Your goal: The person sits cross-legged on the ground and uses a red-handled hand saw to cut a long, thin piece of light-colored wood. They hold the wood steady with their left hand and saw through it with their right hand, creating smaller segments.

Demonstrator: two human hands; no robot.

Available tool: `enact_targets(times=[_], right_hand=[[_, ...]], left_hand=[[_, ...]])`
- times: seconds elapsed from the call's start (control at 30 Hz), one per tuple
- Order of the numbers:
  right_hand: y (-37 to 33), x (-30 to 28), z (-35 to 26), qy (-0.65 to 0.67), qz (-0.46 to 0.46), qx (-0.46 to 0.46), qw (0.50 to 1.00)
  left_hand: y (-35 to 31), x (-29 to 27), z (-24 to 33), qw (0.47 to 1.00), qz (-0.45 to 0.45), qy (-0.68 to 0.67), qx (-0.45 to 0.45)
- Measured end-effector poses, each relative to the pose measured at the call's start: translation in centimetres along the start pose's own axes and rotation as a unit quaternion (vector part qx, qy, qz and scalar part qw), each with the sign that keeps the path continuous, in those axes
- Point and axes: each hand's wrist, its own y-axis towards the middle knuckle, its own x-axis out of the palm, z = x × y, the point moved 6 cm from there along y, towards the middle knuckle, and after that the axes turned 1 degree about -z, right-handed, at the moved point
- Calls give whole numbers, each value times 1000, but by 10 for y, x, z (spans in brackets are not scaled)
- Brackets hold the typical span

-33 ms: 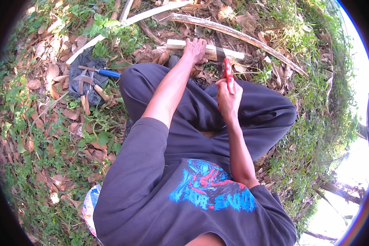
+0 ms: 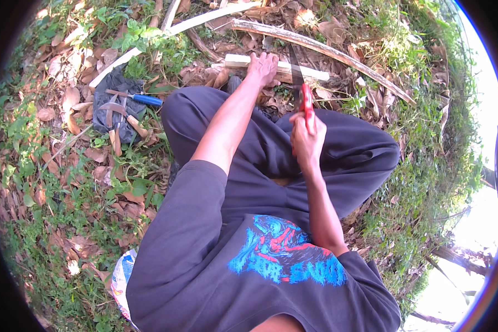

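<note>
A pale strip of wood (image 2: 240, 62) lies crosswise on the ground in front of my folded legs. My left hand (image 2: 263, 68) grips it from above, holding it down left of its middle. In my right hand (image 2: 308, 135) is a hand saw (image 2: 307, 102) with a red handle. Its dark blade points away from me and crosses the wood to the right of my left hand. The blade's lower edge, where it meets the wood, cannot be made out clearly.
On a black plastic sheet (image 2: 102, 108) at the left lie a blue-handled tool (image 2: 146, 99) and several wooden-handled tools, one with a curved blade (image 2: 115, 107). A long split branch (image 2: 326, 45) and a long pale strip (image 2: 205, 17) lie beyond the wood. Dry leaves and grass surround me.
My right hand and the saw have shifted slightly toward me, and the handle is turned a little. My left hand and the wood stay in place.
</note>
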Motion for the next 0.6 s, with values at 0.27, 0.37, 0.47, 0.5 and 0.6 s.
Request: enact_targets(times=[0.27, 0.37, 0.47, 0.5, 0.6], right_hand=[[-1, -15, 4, 10, 25, 40, 999], [8, -6, -3, -19, 18, 3, 1000], [-42, -18, 6, 39, 16, 87, 995], [-57, -25, 9, 65, 12, 130, 989], [-33, -25, 4, 51, 23, 92, 994]], left_hand=[[2, 3, 3, 1000, -9, 20, -1], [2, 1, 1, 1000, -15, 9, 6], [3, 6, -2, 1000, -26, 12, 1], [3, 6, -2, 1000, -14, 13, 1], [-2, 10, 0, 1000, 4, 11, 5]])
